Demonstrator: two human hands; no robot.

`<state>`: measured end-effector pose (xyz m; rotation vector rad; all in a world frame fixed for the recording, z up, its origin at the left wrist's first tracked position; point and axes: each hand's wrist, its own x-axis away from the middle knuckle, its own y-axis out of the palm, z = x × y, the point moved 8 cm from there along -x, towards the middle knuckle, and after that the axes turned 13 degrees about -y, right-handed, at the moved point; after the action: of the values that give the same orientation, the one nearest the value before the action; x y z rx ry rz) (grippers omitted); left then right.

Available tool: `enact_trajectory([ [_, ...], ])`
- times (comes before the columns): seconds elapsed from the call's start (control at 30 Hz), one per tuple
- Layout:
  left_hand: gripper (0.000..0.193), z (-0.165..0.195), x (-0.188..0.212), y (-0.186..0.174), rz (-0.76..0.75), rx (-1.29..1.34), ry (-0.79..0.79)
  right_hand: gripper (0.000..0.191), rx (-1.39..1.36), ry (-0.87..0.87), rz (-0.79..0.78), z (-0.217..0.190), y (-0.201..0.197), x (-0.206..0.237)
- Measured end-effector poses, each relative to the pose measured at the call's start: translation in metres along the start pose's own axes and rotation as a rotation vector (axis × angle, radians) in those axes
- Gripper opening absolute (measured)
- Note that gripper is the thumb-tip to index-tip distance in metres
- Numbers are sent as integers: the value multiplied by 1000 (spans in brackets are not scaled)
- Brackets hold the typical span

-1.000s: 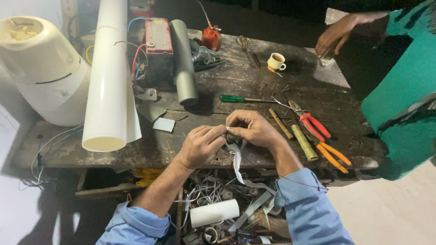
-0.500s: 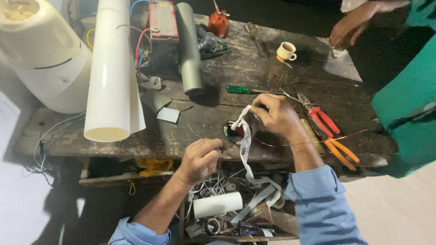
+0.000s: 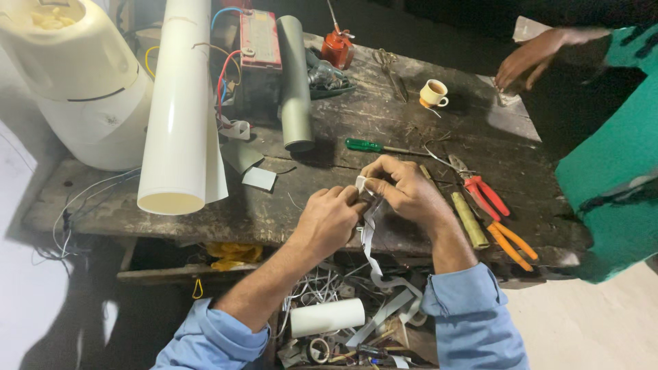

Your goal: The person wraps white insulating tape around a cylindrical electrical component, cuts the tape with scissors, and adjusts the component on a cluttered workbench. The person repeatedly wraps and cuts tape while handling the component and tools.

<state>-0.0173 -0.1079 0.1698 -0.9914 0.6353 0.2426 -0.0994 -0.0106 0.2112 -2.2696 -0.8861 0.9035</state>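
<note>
Over the front edge of a worn wooden workbench [image 3: 205, 219], my left hand [image 3: 329, 219] and my right hand [image 3: 404, 188] meet around a small dark part that my fingers mostly hide. A white tape strip [image 3: 369, 240] runs from between my fingers and hangs down past the bench edge. Both hands pinch the strip and the part together. What the part is cannot be made out.
A wide white pipe [image 3: 179, 103], a grey pipe [image 3: 295, 82] and a white plastic canister [image 3: 75, 75] lie at the left. A green-handled screwdriver [image 3: 363, 145], red pliers [image 3: 483, 195], orange pliers [image 3: 510, 243] and a cup [image 3: 433, 92] are at the right. Another person's hand [image 3: 531, 62] rests at the far right corner.
My left hand has come back up from below the bench edge to join my right hand at the tape. My right hand has drawn slightly back toward me.
</note>
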Motion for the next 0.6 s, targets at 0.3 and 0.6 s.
enact_trajectory([
  [0.3, 27, -23, 34, -26, 219, 365, 38, 13, 296, -129, 45, 8, -1, 2],
  [0.6, 26, -34, 73, -13, 222, 484, -77, 13, 395, -131, 107, 38, -6, 3],
])
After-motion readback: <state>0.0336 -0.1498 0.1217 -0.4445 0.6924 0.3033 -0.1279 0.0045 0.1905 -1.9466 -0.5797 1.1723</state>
